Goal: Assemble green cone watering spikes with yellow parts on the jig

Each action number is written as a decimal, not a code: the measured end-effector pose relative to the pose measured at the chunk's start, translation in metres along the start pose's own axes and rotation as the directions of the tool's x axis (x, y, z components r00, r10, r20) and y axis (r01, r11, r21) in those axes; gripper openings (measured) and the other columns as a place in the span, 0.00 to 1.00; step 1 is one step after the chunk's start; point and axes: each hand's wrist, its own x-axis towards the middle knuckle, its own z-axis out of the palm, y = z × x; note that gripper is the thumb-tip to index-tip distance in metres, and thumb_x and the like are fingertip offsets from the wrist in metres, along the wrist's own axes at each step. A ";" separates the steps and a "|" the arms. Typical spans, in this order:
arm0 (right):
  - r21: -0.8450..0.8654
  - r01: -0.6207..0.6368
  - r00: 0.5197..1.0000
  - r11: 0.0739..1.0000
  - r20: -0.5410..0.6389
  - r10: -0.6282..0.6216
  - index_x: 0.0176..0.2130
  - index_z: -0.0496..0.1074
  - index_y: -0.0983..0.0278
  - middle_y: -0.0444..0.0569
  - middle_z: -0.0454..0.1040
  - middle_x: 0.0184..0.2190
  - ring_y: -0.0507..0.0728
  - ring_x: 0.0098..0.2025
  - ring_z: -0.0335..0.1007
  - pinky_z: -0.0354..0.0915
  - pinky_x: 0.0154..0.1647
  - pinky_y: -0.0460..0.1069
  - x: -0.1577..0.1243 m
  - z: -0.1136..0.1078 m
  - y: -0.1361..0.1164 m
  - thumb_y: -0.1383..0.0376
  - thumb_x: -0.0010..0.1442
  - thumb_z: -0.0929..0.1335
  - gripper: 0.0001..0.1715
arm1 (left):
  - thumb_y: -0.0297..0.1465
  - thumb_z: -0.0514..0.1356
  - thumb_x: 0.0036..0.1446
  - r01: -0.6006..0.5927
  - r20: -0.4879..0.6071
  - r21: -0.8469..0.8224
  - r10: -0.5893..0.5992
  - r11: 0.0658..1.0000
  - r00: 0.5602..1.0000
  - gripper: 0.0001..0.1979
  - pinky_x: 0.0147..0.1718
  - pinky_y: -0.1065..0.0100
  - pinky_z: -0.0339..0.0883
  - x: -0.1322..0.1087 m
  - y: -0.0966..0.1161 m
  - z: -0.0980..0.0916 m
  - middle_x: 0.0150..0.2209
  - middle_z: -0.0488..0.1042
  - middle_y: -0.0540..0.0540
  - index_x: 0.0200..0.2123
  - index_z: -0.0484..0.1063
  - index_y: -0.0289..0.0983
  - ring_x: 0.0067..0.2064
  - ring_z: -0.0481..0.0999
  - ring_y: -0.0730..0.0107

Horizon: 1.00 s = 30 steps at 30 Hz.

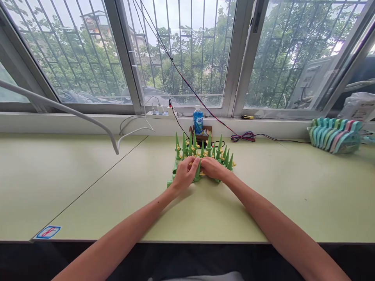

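Note:
Among a cluster of green cone-shaped pieces with small yellow parts (218,150), both hands meet at the middle of the table. My left hand (185,171) is closed, its thumb and fingers around the upper part of a green cone (198,172) that stands upright at the front. Right beside it, my right hand (213,168) is curled with its fingertips at the back of the same spot; what they pinch is hidden. Green blocky pieces (169,184) show at the left of the cluster, partly covered by my left hand.
Behind the cluster stand a blue bottle (198,120) and a brown box (207,130). A coiled cable (243,136) lies to the right. Pastel plastic items (335,135) stand in a row at far right. A white cable (88,116) hangs at left; a power strip (161,113) sits on the ledge.

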 end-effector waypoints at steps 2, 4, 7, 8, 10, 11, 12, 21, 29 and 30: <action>-0.008 -0.006 1.000 1.000 0.012 0.006 0.24 0.70 0.66 0.49 0.72 0.27 0.53 0.28 0.62 0.51 0.29 0.46 0.000 0.000 0.000 0.75 0.54 0.63 0.11 | 0.44 0.50 0.62 0.004 0.014 -0.030 -0.003 1.000 1.000 0.19 0.24 0.74 0.59 0.000 0.000 0.000 0.29 0.70 0.49 0.30 0.68 0.35 0.26 0.66 0.76; -0.007 -0.009 1.000 1.000 0.018 0.009 0.25 0.70 0.66 0.49 0.72 0.28 0.53 0.29 0.63 0.52 0.29 0.46 0.000 0.000 0.000 0.75 0.55 0.64 0.10 | 0.44 0.50 0.62 0.013 0.018 -0.034 -0.012 0.999 1.000 0.19 0.23 0.74 0.58 0.000 0.000 0.000 0.28 0.70 0.50 0.30 0.68 0.35 0.25 0.65 0.76; 0.005 -0.016 1.000 1.000 0.023 0.016 0.27 0.71 0.66 0.50 0.73 0.30 0.53 0.31 0.64 0.53 0.30 0.46 -0.001 0.000 0.000 0.74 0.56 0.64 0.09 | 0.43 0.50 0.62 0.014 0.020 -0.035 -0.013 0.999 1.000 0.18 0.24 0.74 0.60 0.000 -0.001 0.000 0.28 0.70 0.50 0.30 0.68 0.35 0.26 0.66 0.76; 0.015 -0.018 1.000 1.000 0.024 0.017 0.28 0.71 0.66 0.50 0.73 0.31 0.54 0.32 0.65 0.53 0.31 0.46 -0.001 0.001 0.001 0.74 0.56 0.64 0.09 | 0.43 0.50 0.62 0.009 0.021 -0.038 -0.008 0.999 1.000 0.18 0.25 0.74 0.61 0.000 -0.002 0.000 0.29 0.70 0.49 0.30 0.68 0.36 0.27 0.67 0.75; 0.035 -0.024 0.999 0.999 0.026 0.023 0.30 0.72 0.66 0.51 0.73 0.32 0.54 0.33 0.66 0.53 0.31 0.46 -0.002 0.001 0.002 0.75 0.56 0.64 0.08 | 0.43 0.50 0.62 -0.002 0.033 -0.041 0.004 0.999 0.999 0.18 0.25 0.73 0.62 -0.001 -0.003 0.001 0.30 0.71 0.48 0.31 0.69 0.36 0.27 0.69 0.73; 0.040 -0.032 0.999 0.999 0.030 0.031 0.31 0.72 0.66 0.50 0.73 0.33 0.54 0.34 0.66 0.53 0.30 0.46 -0.003 0.001 0.002 0.75 0.55 0.64 0.09 | 0.43 0.50 0.62 -0.007 0.044 -0.036 0.008 0.999 0.999 0.18 0.25 0.73 0.61 -0.001 -0.003 0.001 0.30 0.72 0.48 0.32 0.69 0.36 0.27 0.69 0.73; 0.043 -0.042 0.999 0.998 0.035 0.040 0.32 0.72 0.66 0.50 0.73 0.33 0.54 0.33 0.65 0.52 0.30 0.46 -0.003 0.001 0.002 0.76 0.55 0.63 0.09 | 0.43 0.51 0.62 -0.009 0.056 -0.025 0.011 1.000 0.998 0.17 0.24 0.72 0.61 -0.001 -0.003 0.001 0.31 0.72 0.48 0.32 0.69 0.36 0.26 0.69 0.74; 0.124 -0.035 0.999 0.992 0.014 0.033 0.28 0.70 0.67 0.48 0.70 0.32 0.51 0.32 0.62 0.52 0.30 0.45 -0.006 0.000 0.002 0.77 0.53 0.62 0.09 | 0.37 0.57 0.56 -0.064 0.091 0.121 0.053 0.991 0.994 0.09 0.23 0.72 0.57 -0.002 -0.009 0.003 0.29 0.70 0.51 0.32 0.68 0.36 0.23 0.62 0.78; 0.066 -0.063 0.989 0.996 -0.130 0.071 0.26 0.66 0.66 0.46 0.65 0.30 0.49 0.27 0.58 0.52 0.29 0.45 -0.012 -0.008 -0.004 0.76 0.58 0.62 0.12 | 0.30 0.56 0.53 -0.156 0.158 0.237 0.120 0.959 0.980 0.05 0.25 0.70 0.55 -0.002 -0.010 0.003 0.24 0.64 0.51 0.26 0.66 0.36 0.25 0.62 0.74; 0.046 -0.086 0.982 0.995 -0.164 0.093 0.27 0.66 0.66 0.47 0.66 0.31 0.50 0.27 0.59 0.52 0.28 0.45 -0.014 -0.009 -0.006 0.76 0.60 0.61 0.11 | 0.30 0.56 0.53 -0.154 0.166 0.230 0.117 0.961 0.979 0.05 0.25 0.70 0.55 -0.002 -0.010 0.003 0.24 0.65 0.51 0.26 0.67 0.36 0.26 0.62 0.74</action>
